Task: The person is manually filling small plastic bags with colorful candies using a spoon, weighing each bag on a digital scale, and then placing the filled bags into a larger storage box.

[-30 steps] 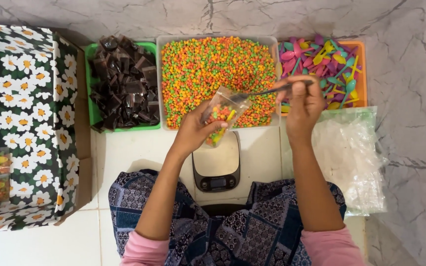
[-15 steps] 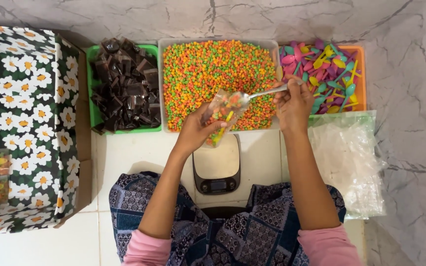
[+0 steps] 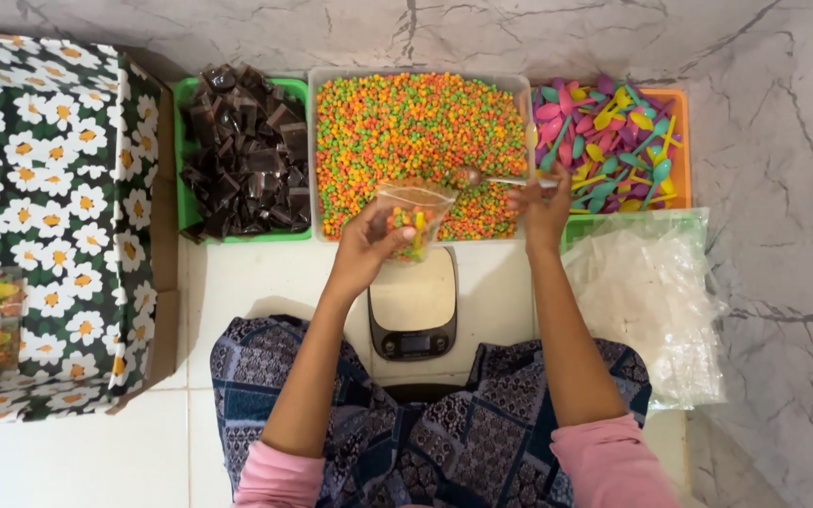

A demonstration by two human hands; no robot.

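My left hand (image 3: 367, 246) holds a small clear plastic bag (image 3: 413, 216) open above the kitchen scale (image 3: 415, 306); the bag has some coloured candy and a yellow piece in it. My right hand (image 3: 540, 205) grips a metal spoon (image 3: 482, 178) by its handle. The spoon's bowl lies over the clear tray of orange, green and yellow candy pellets (image 3: 406, 122), just right of the bag's mouth.
A green tray of dark wrapped pieces (image 3: 242, 155) stands to the left, an orange tray of coloured plastic spoons (image 3: 613, 141) to the right. A pile of clear bags (image 3: 646, 292) lies at the right. A flower-patterned box (image 3: 49, 216) fills the left side.
My right hand has moved the spoon from the bag's mouth back to the candy tray. My left hand has kept the bag over the scale, a little lower.
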